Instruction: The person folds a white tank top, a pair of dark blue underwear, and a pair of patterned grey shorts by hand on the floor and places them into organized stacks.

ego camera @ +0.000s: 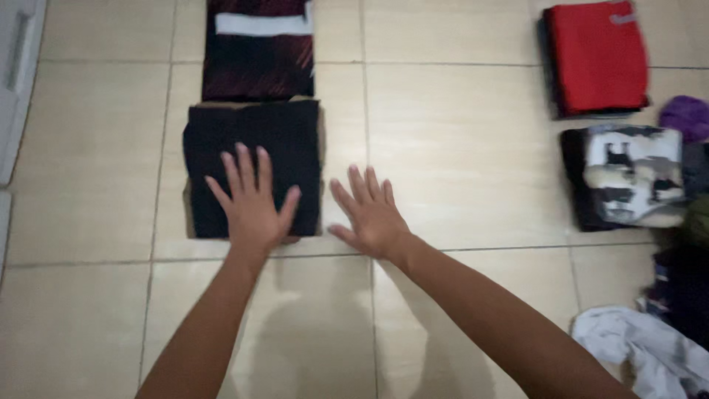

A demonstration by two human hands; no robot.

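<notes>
A folded black garment (251,140) lies on the beige tiled floor (458,148), on a brown board whose edges show around it. My left hand (252,203) rests flat on the garment's near edge, fingers spread. My right hand (369,214) hovers open just right of the garment, over bare tile, holding nothing. Behind the black garment lies a folded dark maroon garment (258,48) with a white band.
At the right lie a folded red garment (600,55), a folded black garment with a grey-white print (631,177), a purple cloth (685,114) and a loose heap of white and dark clothes (657,332). A white cabinet edge (18,66) stands at the far left.
</notes>
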